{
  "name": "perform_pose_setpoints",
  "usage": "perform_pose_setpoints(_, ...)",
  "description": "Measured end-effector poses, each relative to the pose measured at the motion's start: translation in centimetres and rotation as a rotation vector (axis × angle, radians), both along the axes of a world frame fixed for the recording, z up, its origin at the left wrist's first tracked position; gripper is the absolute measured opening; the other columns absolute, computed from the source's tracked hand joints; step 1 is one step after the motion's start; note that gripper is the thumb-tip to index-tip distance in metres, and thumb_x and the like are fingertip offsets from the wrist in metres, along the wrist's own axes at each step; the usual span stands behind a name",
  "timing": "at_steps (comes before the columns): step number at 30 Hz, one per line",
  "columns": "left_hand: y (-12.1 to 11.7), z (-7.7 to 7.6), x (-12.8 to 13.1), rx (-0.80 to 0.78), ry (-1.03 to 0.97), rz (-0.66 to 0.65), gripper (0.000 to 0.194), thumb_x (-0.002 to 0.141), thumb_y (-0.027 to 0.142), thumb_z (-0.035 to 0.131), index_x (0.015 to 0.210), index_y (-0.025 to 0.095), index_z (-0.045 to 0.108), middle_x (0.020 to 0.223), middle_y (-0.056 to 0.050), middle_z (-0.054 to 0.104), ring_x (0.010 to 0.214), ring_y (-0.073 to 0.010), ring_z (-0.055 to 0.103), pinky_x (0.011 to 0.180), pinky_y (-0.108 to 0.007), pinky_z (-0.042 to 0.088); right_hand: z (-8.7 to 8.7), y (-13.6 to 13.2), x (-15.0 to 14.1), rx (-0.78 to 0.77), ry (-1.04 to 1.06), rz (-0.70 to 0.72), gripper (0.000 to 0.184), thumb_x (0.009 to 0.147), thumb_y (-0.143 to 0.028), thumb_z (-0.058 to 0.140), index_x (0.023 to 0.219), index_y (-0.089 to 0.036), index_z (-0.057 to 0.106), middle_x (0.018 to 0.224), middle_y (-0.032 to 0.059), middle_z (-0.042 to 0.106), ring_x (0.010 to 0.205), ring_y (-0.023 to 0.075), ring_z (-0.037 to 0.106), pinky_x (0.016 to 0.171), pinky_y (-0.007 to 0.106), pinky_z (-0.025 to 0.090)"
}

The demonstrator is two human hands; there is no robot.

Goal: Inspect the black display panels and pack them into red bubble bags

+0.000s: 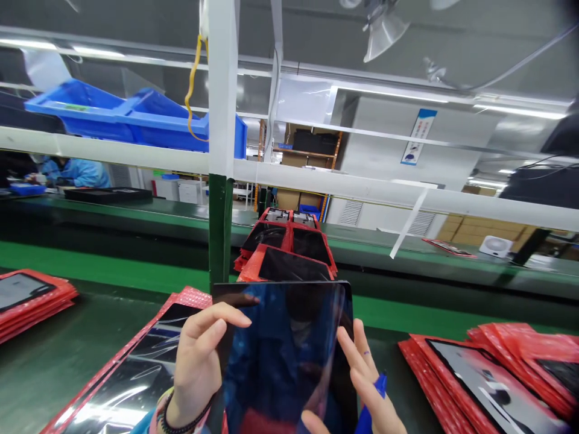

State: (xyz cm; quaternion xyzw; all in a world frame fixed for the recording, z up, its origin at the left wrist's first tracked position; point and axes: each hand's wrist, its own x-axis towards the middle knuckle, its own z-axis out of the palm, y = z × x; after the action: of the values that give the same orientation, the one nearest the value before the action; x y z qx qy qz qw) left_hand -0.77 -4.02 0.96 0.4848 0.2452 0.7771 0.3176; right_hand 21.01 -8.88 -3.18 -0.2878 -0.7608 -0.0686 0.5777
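A dark glossy flat screen panel (284, 355) stands tilted up before me, reflecting a blue garment. My right hand (368, 386) grips its right edge, with the thumb across the front and fingers along the side. A blue pen-like object (380, 386) sticks out by that hand's fingers. Over the panel's left edge is my left hand (199, 355), index finger stretched across the glass and thumb just below it. Whether that fingertip touches the surface I cannot tell. Below the left hand lies another black glossy panel (154, 355) on red bubble wrap.
Stacks of panels in red bubble bags lie at the right (484, 374), far left (31, 295) and behind the held panel (289, 241). A green and white post (220, 229) rises from the bench. Blue bins (136, 120) sit on a rail. A person in blue (85, 173) works far left.
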Motion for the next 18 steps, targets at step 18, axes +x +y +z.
perform_pose_setpoints(18,-1.6,-1.7,1.1,0.34,0.369,0.181,0.042,0.07,0.003,0.061,0.094,0.032,0.079,0.081,0.003,0.08,0.067,-0.014,0.074,0.063,-0.016,0.057,-1.9,3.7,0.7,0.513,0.465,-0.243,0.022,0.083,-0.015,0.066,0.07,-0.027,0.053,0.062,-0.0032,0.053,0.077,0.019,0.055,0.072,0.04,0.062)
